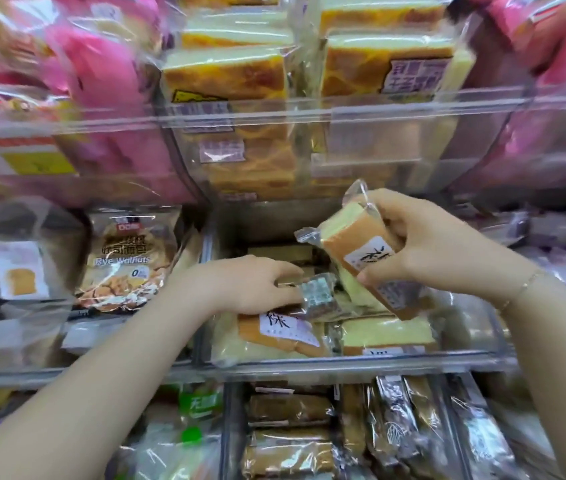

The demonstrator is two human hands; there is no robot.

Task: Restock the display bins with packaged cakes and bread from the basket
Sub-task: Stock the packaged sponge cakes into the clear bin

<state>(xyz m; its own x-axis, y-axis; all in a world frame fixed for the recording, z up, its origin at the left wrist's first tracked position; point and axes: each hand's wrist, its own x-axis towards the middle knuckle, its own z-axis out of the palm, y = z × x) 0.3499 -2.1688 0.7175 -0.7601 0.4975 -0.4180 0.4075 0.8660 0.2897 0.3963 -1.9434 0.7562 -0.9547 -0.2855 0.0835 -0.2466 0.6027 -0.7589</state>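
My right hand point(423, 251) grips a clear-wrapped sponge cake point(361, 258) with a brown top and a white label, tilted above the middle clear bin point(343, 363). My left hand point(250, 289) reaches into the same bin, its fingers on a small dark-wrapped packet point(319, 296) lying on the cakes there. Two similar sponge cakes point(274, 336) lie flat at the bin's front. The basket is out of view.
Above hangs a bin of marbled sliced cakes point(233, 74), flanked by pink bags point(94, 74). A Rye Walnuts bread bag point(125, 265) stands in the bin to the left. Below are brown cake rolls point(288, 410) and dark wrapped packs point(409, 414).
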